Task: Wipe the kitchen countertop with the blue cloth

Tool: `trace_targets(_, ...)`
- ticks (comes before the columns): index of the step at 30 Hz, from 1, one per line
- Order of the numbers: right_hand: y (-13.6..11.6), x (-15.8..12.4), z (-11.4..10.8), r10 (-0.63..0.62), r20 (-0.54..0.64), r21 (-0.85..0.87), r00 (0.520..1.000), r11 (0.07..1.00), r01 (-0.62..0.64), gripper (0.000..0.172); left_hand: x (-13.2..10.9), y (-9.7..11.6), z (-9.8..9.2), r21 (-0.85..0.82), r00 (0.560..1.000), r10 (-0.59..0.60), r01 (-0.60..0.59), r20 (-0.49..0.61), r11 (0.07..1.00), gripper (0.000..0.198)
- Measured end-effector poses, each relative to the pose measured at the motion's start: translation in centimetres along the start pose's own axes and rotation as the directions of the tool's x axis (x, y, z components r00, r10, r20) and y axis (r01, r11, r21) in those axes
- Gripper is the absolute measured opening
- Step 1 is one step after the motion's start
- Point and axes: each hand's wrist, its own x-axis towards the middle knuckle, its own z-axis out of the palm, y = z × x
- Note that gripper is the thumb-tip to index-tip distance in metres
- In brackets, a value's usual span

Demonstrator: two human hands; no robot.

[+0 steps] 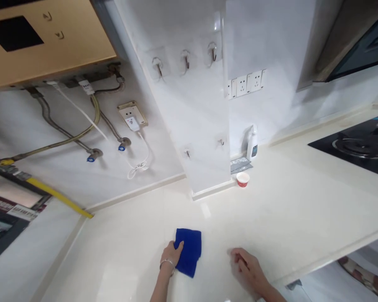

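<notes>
A folded blue cloth (pixel 189 251) lies on the pale countertop (pixel 151 214). My left hand (pixel 171 254), with a bracelet at the wrist, grips the cloth's left edge, its thumb on top and the other fingers partly hidden by the cloth. To the right of the cloth, apart from it, my right hand (pixel 248 265) hovers at or just over the counter with its fingers curled in; no object shows in it.
A red and white cup (pixel 242 179), a white spray bottle (pixel 252 143) and a grey packet (pixel 240 165) stand by the wall. A pillar (pixel 204 167) juts out ahead. The black stove (pixel 359 144) is at right, a yellow pipe (pixel 59 196) at left.
</notes>
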Motion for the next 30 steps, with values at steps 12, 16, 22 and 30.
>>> trace_targets(12,-0.4,0.1,-0.2,0.006,0.010,0.000,1.000,1.000,-0.006,0.030,-0.4,-1.2,-1.2,0.112,0.949,0.291,-0.278,-0.120,0.954,0.056)
trace_targets(16,0.0,0.1,0.0,-0.024,0.012,0.013,1.000,1.000,0.024,0.030,1.6,0.2,-1.4,0.170,0.915,0.402,-0.400,0.022,0.901,0.045)
trace_targets(22,0.5,0.2,0.1,-0.039,0.031,0.021,0.999,0.999,0.038,0.032,3.4,0.5,-4.3,0.283,0.864,0.500,-0.495,0.060,0.821,0.028)
trace_targets(30,0.6,0.1,-0.1,-0.044,0.037,0.003,0.998,0.999,0.044,0.033,1.7,-2.7,-4.0,0.354,0.738,0.669,-0.604,-0.088,0.713,0.037)
